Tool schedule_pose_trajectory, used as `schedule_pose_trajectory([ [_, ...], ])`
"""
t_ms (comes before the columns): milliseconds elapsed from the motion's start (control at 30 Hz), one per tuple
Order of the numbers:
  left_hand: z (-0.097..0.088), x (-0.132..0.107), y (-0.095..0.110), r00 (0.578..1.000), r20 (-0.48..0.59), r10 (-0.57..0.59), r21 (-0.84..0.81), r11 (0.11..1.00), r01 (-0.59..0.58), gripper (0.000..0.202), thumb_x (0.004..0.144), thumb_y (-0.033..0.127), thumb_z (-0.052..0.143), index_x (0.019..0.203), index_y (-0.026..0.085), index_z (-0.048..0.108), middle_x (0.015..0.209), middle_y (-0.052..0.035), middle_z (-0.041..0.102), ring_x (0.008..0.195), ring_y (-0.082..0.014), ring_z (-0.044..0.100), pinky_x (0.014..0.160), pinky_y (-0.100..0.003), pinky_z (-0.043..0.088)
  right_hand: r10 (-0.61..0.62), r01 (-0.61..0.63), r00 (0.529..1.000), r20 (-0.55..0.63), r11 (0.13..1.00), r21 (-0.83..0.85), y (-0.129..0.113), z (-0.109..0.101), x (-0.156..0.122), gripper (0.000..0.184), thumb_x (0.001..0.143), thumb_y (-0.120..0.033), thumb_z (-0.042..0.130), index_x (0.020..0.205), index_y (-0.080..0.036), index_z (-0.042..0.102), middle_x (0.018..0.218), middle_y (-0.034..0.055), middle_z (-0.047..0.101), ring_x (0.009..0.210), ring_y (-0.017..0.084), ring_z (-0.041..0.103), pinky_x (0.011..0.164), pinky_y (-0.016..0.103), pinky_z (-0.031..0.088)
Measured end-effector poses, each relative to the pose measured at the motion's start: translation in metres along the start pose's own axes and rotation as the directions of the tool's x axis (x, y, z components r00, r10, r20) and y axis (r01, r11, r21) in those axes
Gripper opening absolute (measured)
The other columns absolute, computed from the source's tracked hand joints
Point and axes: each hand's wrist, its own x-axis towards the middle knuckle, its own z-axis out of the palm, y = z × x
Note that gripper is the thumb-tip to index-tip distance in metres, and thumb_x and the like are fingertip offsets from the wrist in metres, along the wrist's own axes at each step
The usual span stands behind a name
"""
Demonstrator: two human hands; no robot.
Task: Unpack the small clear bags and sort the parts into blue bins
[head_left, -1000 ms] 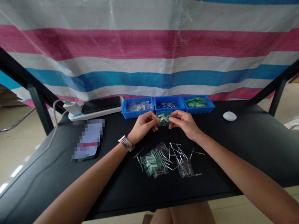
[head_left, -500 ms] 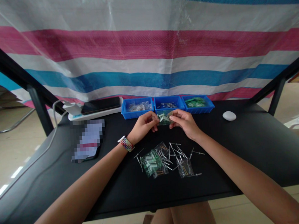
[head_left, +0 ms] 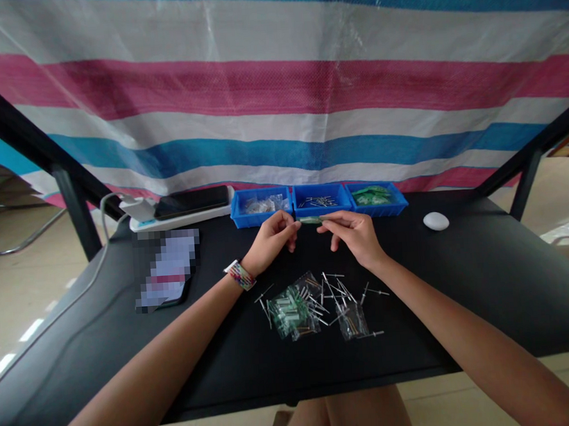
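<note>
Between my two hands is a small green plastic bag [head_left: 309, 220], turned nearly edge-on and held level just in front of the blue bins. My left hand [head_left: 277, 234] pinches its left end. The right end is pinched by my right hand [head_left: 350, 233]. Below the hands, on the black table [head_left: 226, 364], lies a pile of green bags [head_left: 288, 310] with pale pieces inside. Loose silver pop rivets [head_left: 336, 290] are scattered beside them. A clear bag [head_left: 352, 321] with brass-coloured pins lies among the rivets.
Three blue bins stand in a row: the left bin [head_left: 237, 217] with clear bags, the middle bin [head_left: 298, 190] with rivets, the right bin [head_left: 399, 201] with green bags. A power strip [head_left: 143, 223], a phone [head_left: 172, 271] and a white mouse-like object [head_left: 436, 221] flank them.
The green bag has tilted from showing its flat face with pale pieces to nearly edge-on. Both hands stay in about the same place, still pinching it.
</note>
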Motion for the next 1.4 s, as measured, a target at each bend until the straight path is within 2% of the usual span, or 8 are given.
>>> schedule_pose_trajectory([
  [233,-0.001,-0.001,0.002,0.991,0.068,-0.119,-0.072,0.990,0.124,0.047,0.097,0.057,0.064,0.084,0.012,0.069,0.085,-0.0119,0.077,0.063,-0.0144,0.069,0.059,-0.025,0.054,-0.108,0.109,0.994,0.011,0.989,-0.103,0.010,0.000,-0.003,0.023,0.090,-0.041,0.079,0.105,-0.024,0.085,0.084,0.0044,0.080,0.061,0.021,0.077,0.061,0.037,0.062],
  [400,0.000,-0.002,0.004,0.993,0.076,-0.086,0.007,0.996,0.085,0.035,0.089,0.048,0.078,0.084,0.014,0.070,0.081,-0.0064,0.076,0.066,-0.0136,0.069,0.061,-0.023,0.054,-0.095,0.097,0.995,0.022,0.993,-0.073,0.007,-0.001,-0.004,0.030,0.093,-0.041,0.076,0.117,-0.024,0.081,0.093,0.0043,0.079,0.063,0.019,0.078,0.060,0.033,0.061],
  [533,-0.001,-0.002,0.003,0.995,0.078,-0.068,0.021,0.998,0.067,0.036,0.090,0.048,0.077,0.083,0.014,0.072,0.078,-0.0056,0.075,0.065,-0.0134,0.069,0.061,-0.023,0.054,0.028,-0.031,0.999,0.040,0.997,0.073,0.000,-0.001,-0.002,0.050,0.089,-0.048,0.078,0.132,-0.026,0.070,0.083,-0.0018,0.073,0.054,0.016,0.073,0.053,0.029,0.060],
  [633,-0.002,-0.001,0.002,0.995,0.083,-0.054,0.045,0.998,0.050,0.036,0.092,0.048,0.076,0.083,0.013,0.072,0.074,-0.0047,0.073,0.064,-0.0130,0.068,0.061,-0.022,0.054,0.121,-0.133,0.987,0.110,0.985,0.111,0.000,0.002,-0.002,0.044,0.083,-0.050,0.083,0.115,-0.021,0.071,0.077,-0.0026,0.071,0.050,0.015,0.070,0.049,0.028,0.059],
  [733,-0.001,-0.001,0.003,0.996,0.081,-0.037,0.056,0.998,0.033,0.036,0.093,0.048,0.075,0.084,0.013,0.071,0.073,-0.0041,0.073,0.063,-0.0122,0.068,0.061,-0.022,0.054,0.117,-0.130,0.982,0.148,0.988,0.086,0.003,0.005,-0.003,0.036,0.081,-0.048,0.086,0.094,-0.018,0.071,0.076,-0.0004,0.072,0.052,0.014,0.069,0.050,0.028,0.059],
  [1067,0.002,-0.003,0.004,0.993,0.062,-0.103,-0.003,0.995,0.104,0.051,0.094,0.062,0.068,0.085,0.012,0.070,0.070,-0.0069,0.072,0.061,-0.0157,0.070,0.056,-0.024,0.054,-0.145,0.146,0.989,0.020,0.981,-0.129,0.006,0.003,-0.004,0.023,0.090,-0.042,0.080,0.093,-0.020,0.074,0.084,0.0023,0.074,0.058,0.015,0.070,0.056,0.029,0.058],
  [1233,0.000,-0.002,0.001,0.987,0.070,-0.143,-0.035,0.989,0.145,0.066,0.098,0.069,0.057,0.079,0.008,0.075,0.070,-0.0143,0.076,0.062,-0.0183,0.072,0.059,-0.026,0.055,-0.365,0.372,0.927,0.086,0.869,-0.327,0.001,0.001,-0.008,0.013,0.098,-0.034,0.072,0.098,-0.023,0.079,0.095,0.0053,0.075,0.066,0.017,0.071,0.060,0.032,0.059],
  [1400,-0.001,-0.002,0.003,0.988,0.076,-0.131,-0.003,0.991,0.132,0.048,0.090,0.056,0.076,0.087,0.008,0.080,0.082,-0.0157,0.082,0.069,-0.0195,0.076,0.066,-0.027,0.058,-0.459,0.480,0.875,0.154,0.781,-0.398,-0.001,0.000,-0.008,0.013,0.099,-0.025,0.067,0.102,-0.026,0.080,0.103,0.0071,0.076,0.087,0.021,0.073,0.074,0.036,0.062],
])
